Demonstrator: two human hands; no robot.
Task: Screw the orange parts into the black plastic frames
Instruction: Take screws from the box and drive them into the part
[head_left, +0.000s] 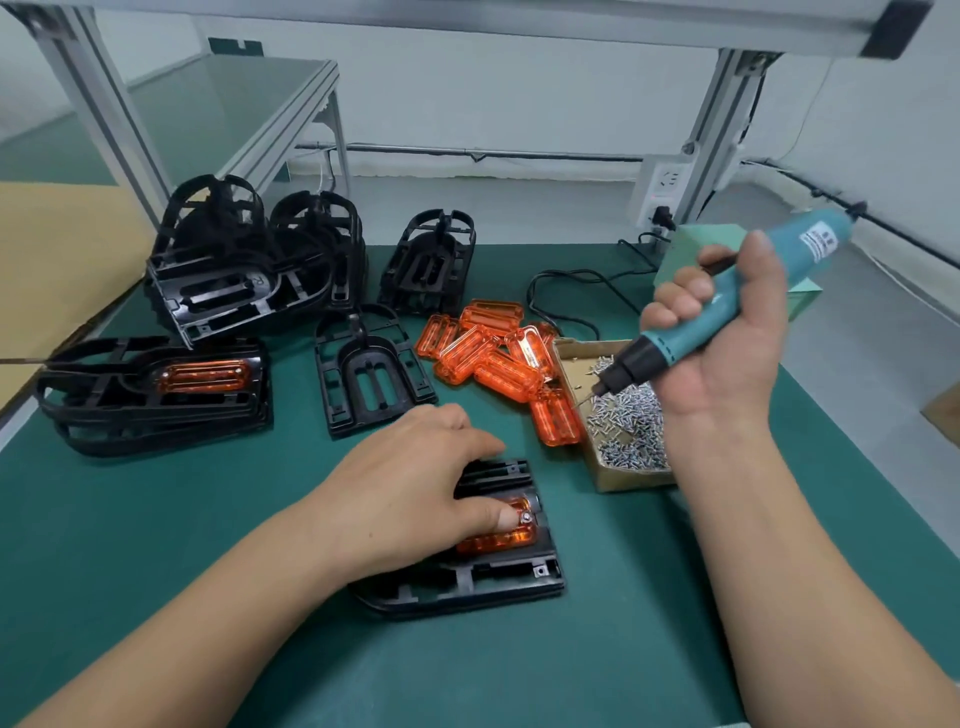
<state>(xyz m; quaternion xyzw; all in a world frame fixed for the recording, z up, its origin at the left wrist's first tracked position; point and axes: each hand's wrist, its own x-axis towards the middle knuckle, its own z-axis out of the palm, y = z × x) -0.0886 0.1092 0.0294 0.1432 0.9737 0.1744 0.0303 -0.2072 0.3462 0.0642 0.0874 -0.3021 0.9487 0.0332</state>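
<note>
Head view: the only camera, looking down on the green worktop (156, 545).
Frame in hand: a black plastic frame (493, 582) lies flat at the near middle, with an orange part (519, 538) seated in its recess and a screw (526, 517) standing at the part's right end.
Left grip (415, 488): released, not clenched. The palm faces down, the fingers are spread over the frame's far half, and the thumb tip presses the orange part just beside the screw. This probably pins part and frame so neither shifts under the driver.
Right grip (727, 332): clenched round the teal electric screwdriver (670, 345), palm turned toward the camera and wrist raised. The tool slants down and left.
Bit: its tip dips into the screw box (623, 480), seemingly to pick up a screw. Whether one is on it is too small to tell.
Supplies: loose orange parts (493, 353) are heaped just left of the box, within easy reach.
Empty frames: one single frame (371, 369) lies beyond the left grip, with stacks (234, 260) behind it.
Fitted stack (156, 395): set apart at the far left, an orange piece showing on top.
</note>
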